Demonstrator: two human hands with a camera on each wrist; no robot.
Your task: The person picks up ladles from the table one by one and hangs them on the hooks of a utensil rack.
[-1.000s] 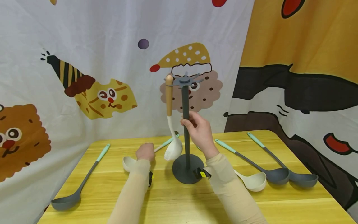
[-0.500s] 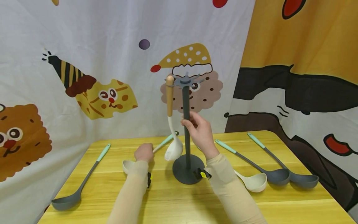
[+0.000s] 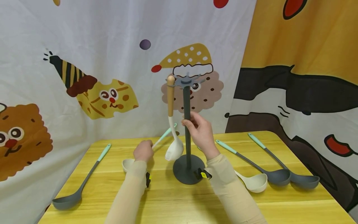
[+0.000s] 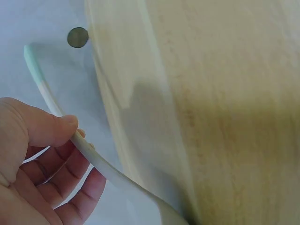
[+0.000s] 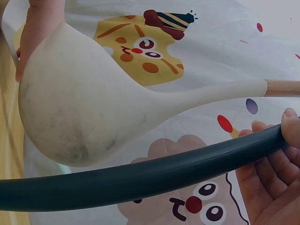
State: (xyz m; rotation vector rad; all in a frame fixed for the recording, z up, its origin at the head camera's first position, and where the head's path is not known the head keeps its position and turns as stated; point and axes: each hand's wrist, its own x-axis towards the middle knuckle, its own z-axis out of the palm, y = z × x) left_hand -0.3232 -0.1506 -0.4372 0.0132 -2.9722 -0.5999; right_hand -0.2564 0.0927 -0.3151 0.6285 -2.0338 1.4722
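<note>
My left hand [image 3: 144,151] pinches the pale shaft of a cream ladle with a mint handle [image 3: 169,130]. Its bowl [image 3: 127,165] shows partly behind my left wrist, while the handle end tilts up above the table. In the left wrist view, thumb and fingers close on the ladle's shaft [image 4: 117,176]. My right hand [image 3: 202,132] grips the dark upright pole of a utensil stand [image 3: 186,99] about midway. From a hook on the stand's left side hangs a white ladle [image 3: 174,149] with a wooden handle, bowl down; in the right wrist view its bowl [image 5: 79,103] looks large and close.
A grey ladle [image 3: 67,201] lies at the table's left. At the right lie a cream ladle [image 3: 256,183] and two grey ladles [image 3: 279,177] with mint handles. A printed curtain [image 3: 112,56] hangs behind the wooden table [image 3: 173,205].
The mint handle end of the held ladle has risen off the table's far edge. My left hand has shifted slightly left and up. My right hand keeps its grip on the pole.
</note>
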